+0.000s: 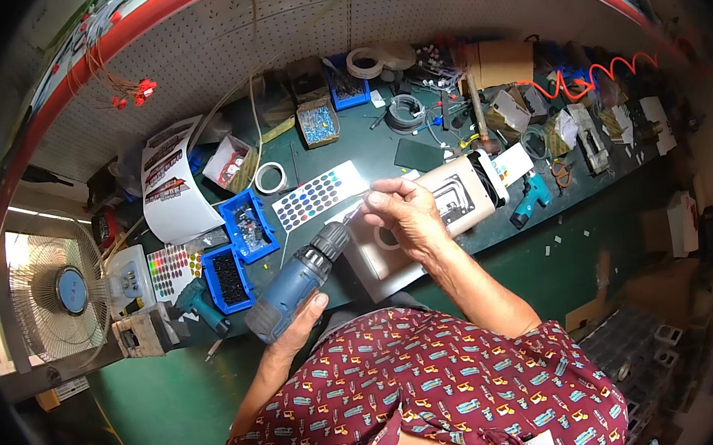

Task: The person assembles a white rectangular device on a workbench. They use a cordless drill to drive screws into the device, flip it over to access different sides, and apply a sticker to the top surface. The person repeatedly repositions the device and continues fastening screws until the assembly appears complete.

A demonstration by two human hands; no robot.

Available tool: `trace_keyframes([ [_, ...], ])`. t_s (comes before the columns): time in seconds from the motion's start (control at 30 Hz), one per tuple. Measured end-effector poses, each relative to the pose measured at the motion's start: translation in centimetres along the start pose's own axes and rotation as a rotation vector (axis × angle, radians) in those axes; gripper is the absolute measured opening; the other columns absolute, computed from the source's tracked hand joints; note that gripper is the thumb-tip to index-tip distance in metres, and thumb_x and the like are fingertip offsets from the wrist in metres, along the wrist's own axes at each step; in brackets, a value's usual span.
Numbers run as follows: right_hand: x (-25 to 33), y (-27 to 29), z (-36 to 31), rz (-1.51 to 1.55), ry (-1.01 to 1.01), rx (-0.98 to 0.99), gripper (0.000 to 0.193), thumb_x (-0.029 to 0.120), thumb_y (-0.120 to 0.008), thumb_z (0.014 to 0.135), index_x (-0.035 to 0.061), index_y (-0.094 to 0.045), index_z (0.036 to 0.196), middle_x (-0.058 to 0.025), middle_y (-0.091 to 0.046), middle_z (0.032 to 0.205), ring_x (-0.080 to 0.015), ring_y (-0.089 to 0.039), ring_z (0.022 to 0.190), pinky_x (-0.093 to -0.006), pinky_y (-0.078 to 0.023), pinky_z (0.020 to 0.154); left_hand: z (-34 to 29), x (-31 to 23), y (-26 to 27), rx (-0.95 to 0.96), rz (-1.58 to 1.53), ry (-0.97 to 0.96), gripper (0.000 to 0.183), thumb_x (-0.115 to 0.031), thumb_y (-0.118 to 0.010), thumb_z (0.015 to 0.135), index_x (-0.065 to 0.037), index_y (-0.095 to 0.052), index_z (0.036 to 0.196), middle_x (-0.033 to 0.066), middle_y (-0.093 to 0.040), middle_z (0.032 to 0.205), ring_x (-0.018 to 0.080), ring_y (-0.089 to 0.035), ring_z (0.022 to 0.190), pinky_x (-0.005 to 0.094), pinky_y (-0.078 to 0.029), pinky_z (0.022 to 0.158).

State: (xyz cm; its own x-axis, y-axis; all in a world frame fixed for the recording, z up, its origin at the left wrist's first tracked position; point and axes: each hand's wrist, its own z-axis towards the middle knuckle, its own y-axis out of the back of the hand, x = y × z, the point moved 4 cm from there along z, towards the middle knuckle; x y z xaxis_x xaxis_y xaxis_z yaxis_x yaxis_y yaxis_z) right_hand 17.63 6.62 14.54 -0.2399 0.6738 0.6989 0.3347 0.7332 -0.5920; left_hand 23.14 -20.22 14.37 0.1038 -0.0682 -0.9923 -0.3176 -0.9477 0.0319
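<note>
My left hand point(300, 326) is wrapped round a blue and black cordless drill point(292, 288), its chuck pointing up and to the right. Just past the chuck, the fingers of my right hand point(408, 215) are pinched together at the drill's tip. Whatever they hold there is too small to make out. Beneath and beside my right hand lies a beige metal box-shaped unit point(373, 260) with a dark patterned panel point(456, 197) on its upper face. My right wrist and fingers cover part of that unit.
Blue bins point(249, 225) of small parts stand left of the drill, near a sticker sheet point(316, 195). A teal power driver point(532, 200) lies right of the unit, a second teal driver point(201, 308) at the left edge. A hammer point(479, 114) and wire coil point(406, 115) sit behind.
</note>
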Motion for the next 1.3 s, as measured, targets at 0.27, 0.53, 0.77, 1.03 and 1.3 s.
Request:
trace_keyframes([
  [0.27,0.7,0.6,-0.3,0.053,0.005,0.079,0.033,0.001,-0.078,0.088,-0.0023,-0.061,0.115,-0.0156,-0.071,0.101,-0.0246,-0.074,0.089,-0.0323,-0.065,0.078,0.1,-2.5,-1.8,0.002,0.208,-0.137,0.033,-0.016,-0.082,0.086,-0.002,-0.069,0.114,0.0072,-0.071,0.095,0.0154,-0.068,0.082,0.032,-0.055,0.074],
  [0.53,2.3,1.2,-1.4,0.055,0.056,0.104,0.024,0.001,-0.075,0.091,0.0009,-0.063,0.111,-0.0165,-0.072,0.095,-0.0257,-0.076,0.085,-0.0311,-0.068,0.072,2.6,-4.9,-1.6,0.116,0.392,-0.502,0.037,-0.019,-0.086,0.08,-0.002,-0.07,0.107,0.0084,-0.072,0.093,0.0203,-0.07,0.079,0.034,-0.056,0.074],
  [0.77,0.8,-4.0,-2.2,0.155,0.171,0.046,0.031,0.009,-0.076,0.093,0.0013,-0.062,0.12,-0.0126,-0.071,0.1,-0.0247,-0.074,0.09,-0.0365,-0.067,0.079,4.1,-3.8,2.5,0.202,0.008,-0.081,0.037,-0.025,-0.08,0.088,-0.006,-0.069,0.116,0.0067,-0.07,0.106,0.0172,-0.066,0.098,0.0345,-0.055,0.086],
  [1.03,-15.5,-1.7,-5.7,0.291,-0.137,-0.222,0.04,0.019,-0.071,0.096,0.0008,-0.058,0.129,-0.0145,-0.069,0.117,-0.0267,-0.07,0.104,-0.0402,-0.061,0.091,6.0,-1.3,8.8,0.346,-0.019,0.036,0.032,-0.022,-0.079,0.089,-0.006,-0.067,0.114,0.0017,-0.065,0.1,0.0138,-0.06,0.091,0.0321,-0.052,0.082],
  [1.3,-25.9,3.6,-1.3,0.962,0.104,-0.398,0.04,0.0,-0.068,0.093,0.0043,-0.059,0.131,-0.0102,-0.066,0.127,-0.0277,-0.065,0.114,-0.0415,-0.057,0.098,5.5,2.1,11.8,0.33,0.035,0.126,0.041,-0.021,-0.08,0.089,-0.007,-0.063,0.123,0.0028,-0.063,0.111,0.0159,-0.058,0.104,0.0345,-0.05,0.092],
])
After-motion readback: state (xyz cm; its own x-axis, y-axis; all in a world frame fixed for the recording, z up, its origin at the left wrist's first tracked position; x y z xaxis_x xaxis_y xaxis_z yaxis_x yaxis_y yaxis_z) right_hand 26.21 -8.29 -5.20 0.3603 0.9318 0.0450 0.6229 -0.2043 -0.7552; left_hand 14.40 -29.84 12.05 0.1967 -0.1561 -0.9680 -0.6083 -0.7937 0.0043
